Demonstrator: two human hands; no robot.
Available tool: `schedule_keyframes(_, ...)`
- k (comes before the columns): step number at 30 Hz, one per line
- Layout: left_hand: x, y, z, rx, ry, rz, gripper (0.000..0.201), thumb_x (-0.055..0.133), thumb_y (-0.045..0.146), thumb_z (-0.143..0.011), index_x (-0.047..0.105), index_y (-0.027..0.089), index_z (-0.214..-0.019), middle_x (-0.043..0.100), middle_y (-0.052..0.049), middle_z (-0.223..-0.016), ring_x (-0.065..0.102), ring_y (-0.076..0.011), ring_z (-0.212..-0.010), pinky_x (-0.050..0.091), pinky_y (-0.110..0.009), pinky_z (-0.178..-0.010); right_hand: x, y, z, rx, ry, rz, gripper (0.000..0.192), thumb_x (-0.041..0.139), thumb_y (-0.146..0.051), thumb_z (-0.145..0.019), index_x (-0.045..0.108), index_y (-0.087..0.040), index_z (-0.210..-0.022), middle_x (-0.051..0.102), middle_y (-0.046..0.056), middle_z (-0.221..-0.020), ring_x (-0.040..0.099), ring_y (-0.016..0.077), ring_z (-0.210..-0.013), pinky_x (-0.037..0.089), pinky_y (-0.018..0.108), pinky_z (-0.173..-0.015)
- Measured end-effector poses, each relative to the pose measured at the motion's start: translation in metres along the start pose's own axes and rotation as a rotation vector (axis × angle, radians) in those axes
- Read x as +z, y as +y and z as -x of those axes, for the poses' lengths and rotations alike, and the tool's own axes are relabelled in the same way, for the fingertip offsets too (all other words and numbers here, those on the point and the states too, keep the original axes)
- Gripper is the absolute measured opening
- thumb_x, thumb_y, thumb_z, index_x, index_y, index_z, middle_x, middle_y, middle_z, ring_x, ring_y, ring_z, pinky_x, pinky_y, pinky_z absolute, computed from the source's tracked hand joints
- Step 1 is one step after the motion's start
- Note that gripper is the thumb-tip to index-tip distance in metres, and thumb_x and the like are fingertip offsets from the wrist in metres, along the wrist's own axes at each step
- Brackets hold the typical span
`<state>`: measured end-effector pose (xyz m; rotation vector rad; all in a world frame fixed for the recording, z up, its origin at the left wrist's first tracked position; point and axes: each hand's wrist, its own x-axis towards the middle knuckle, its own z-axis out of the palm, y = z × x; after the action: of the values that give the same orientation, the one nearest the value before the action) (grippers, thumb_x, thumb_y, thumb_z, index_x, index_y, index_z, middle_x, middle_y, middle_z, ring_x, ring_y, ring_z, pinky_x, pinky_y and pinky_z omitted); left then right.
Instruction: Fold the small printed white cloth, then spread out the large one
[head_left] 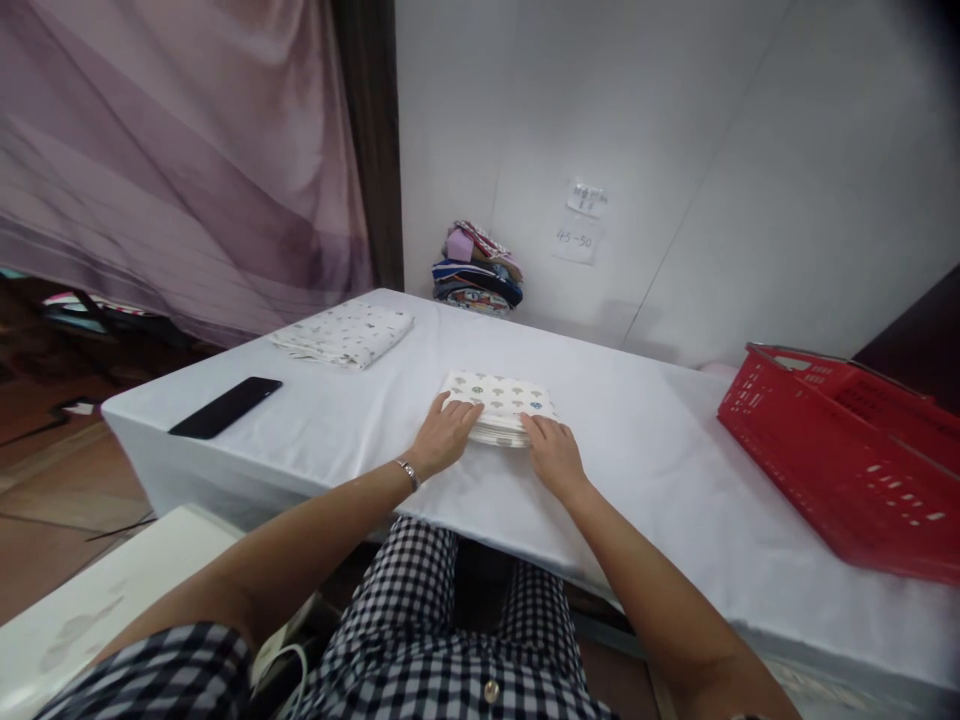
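A folded white cloth (501,400) printed with small grey and blue motifs lies near the front of the white-covered table (637,470). Its stacked layers show along the edge facing me. My left hand (444,432) grips its near left corner, fingertips on the top layer and a metal bracelet at the wrist. At the near right corner, my right hand (555,455) holds the cloth with bent fingers; the undersides of both hands are hidden. Another folded white cloth (345,334) with a scattered dark print rests toward the table's far left.
A black phone (226,407) lies by the table's left edge. On the right stands a red plastic basket (832,460). Folded fabrics (478,272) are piled against the back wall, beside paper notes (577,238). A pinkish curtain (187,150) hangs at left.
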<state>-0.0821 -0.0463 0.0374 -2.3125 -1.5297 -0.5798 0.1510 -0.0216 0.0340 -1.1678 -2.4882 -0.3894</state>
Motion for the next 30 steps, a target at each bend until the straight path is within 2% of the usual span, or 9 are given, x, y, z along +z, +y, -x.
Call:
schedule_keyframes(6,-0.005,-0.003,-0.007,0.009,-0.029,-0.054,0.054,0.047,0.002,-0.07,0.052,0.018,-0.121,0.063,-0.01,-0.113,0.056,-0.0241,-0.105,0.025,-0.049,-0.107,0.006,0.01,0.003,0.035,-0.056,0.031,0.061,0.04,-0.002,-0.079,0.04,-0.018,-0.138,0.058,0.013,-0.118,0.053,0.0232,-0.102,0.04,0.036,-0.082)
schedule_keyframes(10,-0.02,-0.007,-0.017,0.001,0.016,-0.048,0.045,0.052,0.007,-0.071,0.055,0.019,-0.114,0.063,-0.01,-0.11,0.056,-0.0256,-0.105,0.025,-0.05,-0.106,-0.005,0.021,-0.001,0.057,-0.004,-0.013,0.058,0.043,-0.004,-0.077,0.046,-0.018,-0.133,0.059,0.012,-0.116,0.054,0.0225,-0.101,0.043,0.034,-0.083)
schedule_keyframes(13,-0.044,-0.009,-0.03,-0.001,0.077,-0.038,0.042,0.053,0.01,-0.072,0.056,0.019,-0.112,0.064,-0.01,-0.109,0.057,-0.0256,-0.104,0.024,-0.05,-0.107,-0.03,0.03,-0.008,0.055,0.097,-0.09,0.054,0.045,-0.008,-0.078,0.048,-0.018,-0.131,0.06,0.012,-0.116,0.054,0.0235,-0.102,0.045,0.036,-0.085)
schedule_keyframes(17,-0.087,-0.007,-0.047,-0.005,0.111,-0.013,0.045,0.053,0.015,-0.074,0.054,0.017,-0.118,0.064,-0.009,-0.11,0.058,-0.0247,-0.104,0.021,-0.048,-0.11,-0.077,0.043,-0.012,0.081,0.255,-0.338,0.052,0.049,-0.019,-0.082,0.045,-0.02,-0.134,0.058,0.009,-0.121,0.053,0.0224,-0.109,0.045,0.037,-0.092)
schedule_keyframes(20,-0.122,-0.006,-0.055,-0.027,0.076,0.068,0.054,0.055,0.018,-0.071,0.051,0.018,-0.125,0.064,-0.007,-0.111,0.058,-0.0248,-0.104,0.03,-0.045,-0.105,-0.111,0.053,-0.01,0.143,0.312,-0.621,0.055,0.057,-0.026,-0.079,0.045,-0.023,-0.134,0.058,0.006,-0.121,0.055,0.0211,-0.107,0.048,0.037,-0.09)
schedule_keyframes(23,-0.152,-0.009,-0.064,-0.09,-0.054,0.209,0.063,0.057,0.025,-0.071,0.045,0.023,-0.133,0.065,-0.003,-0.11,0.061,-0.0231,-0.099,0.043,-0.036,-0.091,-0.13,0.061,-0.009,0.243,0.334,-0.889,0.059,0.064,-0.029,-0.075,0.048,-0.027,-0.131,0.057,0.006,-0.124,0.056,0.0211,-0.105,0.05,0.037,-0.083)
schedule_keyframes(25,-0.163,-0.015,-0.075,-0.105,-0.197,0.299,0.067,0.058,0.03,-0.072,0.041,0.026,-0.137,0.064,-0.003,-0.113,0.062,-0.0209,-0.096,0.046,-0.031,-0.084,-0.127,0.067,-0.011,0.313,0.329,-1.045,0.06,0.069,-0.03,-0.071,0.051,-0.028,-0.129,0.057,0.007,-0.125,0.056,0.0212,-0.104,0.05,0.038,-0.082)
schedule_keyframes(27,-0.159,-0.024,-0.095,-0.094,-0.331,0.355,0.07,0.059,0.032,-0.071,0.04,0.027,-0.138,0.062,-0.004,-0.118,0.063,-0.0195,-0.095,0.047,-0.029,-0.083,-0.11,0.074,-0.019,0.399,0.308,-1.176,0.06,0.072,-0.03,-0.067,0.055,-0.027,-0.124,0.058,0.007,-0.123,0.057,0.0216,-0.103,0.05,0.039,-0.083)
schedule_keyframes(30,-0.124,-0.04,-0.138,-0.087,-0.459,0.366,0.072,0.063,0.031,-0.068,0.042,0.027,-0.137,0.06,-0.006,-0.123,0.062,-0.0199,-0.097,0.047,-0.028,-0.085,-0.064,0.09,-0.037,0.583,0.28,-1.297,0.056,0.075,-0.031,-0.06,0.062,-0.022,-0.115,0.061,0.009,-0.12,0.058,0.0236,-0.104,0.049,0.04,-0.087)
